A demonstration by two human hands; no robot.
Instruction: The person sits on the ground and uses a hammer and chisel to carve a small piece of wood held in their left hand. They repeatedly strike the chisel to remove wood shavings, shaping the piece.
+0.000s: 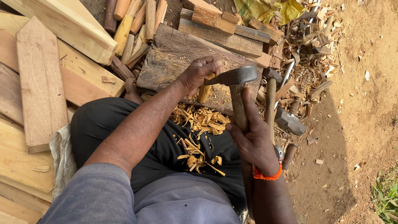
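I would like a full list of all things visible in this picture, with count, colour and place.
Chopping block: one, dark grey-brown, centre.
Wooden peg: one, yellow, in left grip, on the block.
Hatchet: one, grey head, wooden handle, in right grip.
Hammers: two, right of the block, on the ground.
Planks: several, pale, left.
Round sticks: many, yellow-brown, top.
Shavings: many, yellow, on the lap.
Left hand: grips the peg.
Right hand: grips the handle; orange wristband.

single head-worn view, looking steeply down, close over lap and woodpile point(62, 62)
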